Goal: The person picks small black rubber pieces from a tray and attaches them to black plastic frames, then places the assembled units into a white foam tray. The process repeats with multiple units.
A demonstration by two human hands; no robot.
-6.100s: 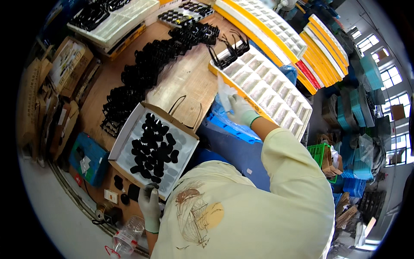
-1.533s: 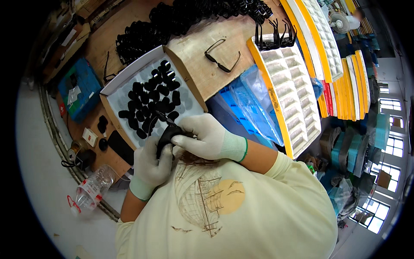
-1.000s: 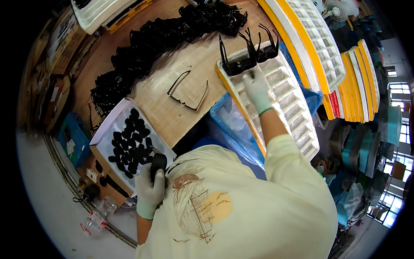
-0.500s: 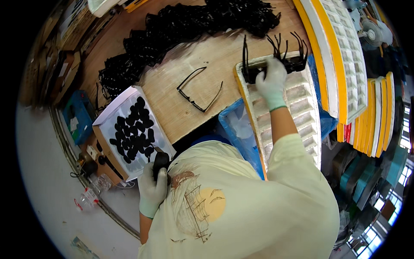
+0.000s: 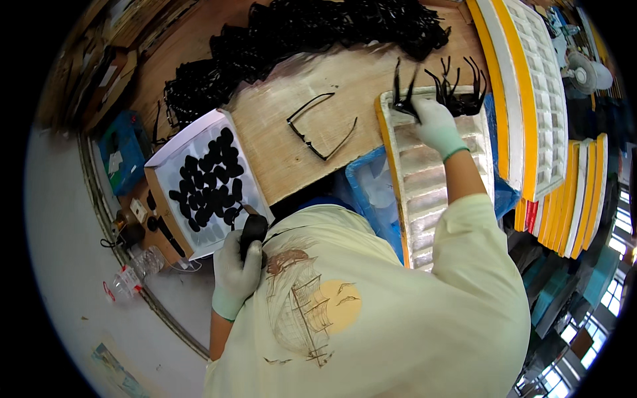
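Note:
My gloved left hand is wrapped round a black, rounded object, held by my shirt at the near corner of a white box. A thin tip shows at its upper end; its kind is unclear. In the box lie several black lens-shaped pieces. My gloved right hand reaches over the far end of a white compartment tray. Its fingers, partly hidden, close on a black glasses frame whose temples point up. More black glasses stand beside it in the tray.
A single pair of glasses lies with temples spread on the wooden table. Behind it stretches a long pile of black frames. Yellow-and-white trays stand at the right. A blue bin sits below the table edge.
The view has shifted a little, moving the scene rightward. The glasses frame at my right hand has tilted, and its temples now show spread apart. My left hand keeps its hold.

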